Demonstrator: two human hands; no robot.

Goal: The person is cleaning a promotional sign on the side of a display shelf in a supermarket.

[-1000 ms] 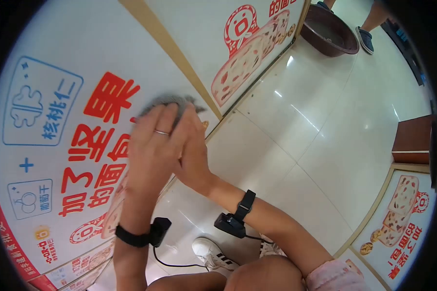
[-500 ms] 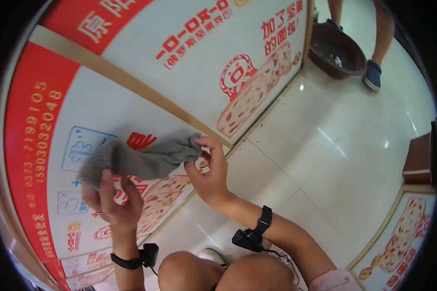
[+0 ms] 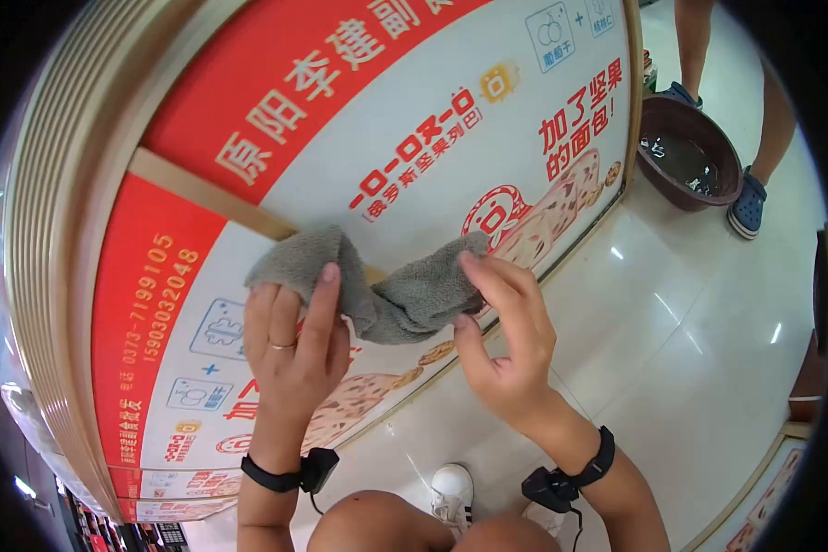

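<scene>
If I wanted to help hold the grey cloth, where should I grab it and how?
Probably pinch the drooping middle of the grey cloth, coming from the near side, between the wrists. The left hand and right hand already hold its two ends, the middle sags between them, and the printed panel stands behind it.

Bright floor (image 3: 630, 354) glare, warped dark edges

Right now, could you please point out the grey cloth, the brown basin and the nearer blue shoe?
Grey cloth (image 3: 403, 302): head view, on its creased middle.
Brown basin (image 3: 679, 192): head view, on its outer wall.
Nearer blue shoe (image 3: 748, 204): head view, on its upper.
</scene>
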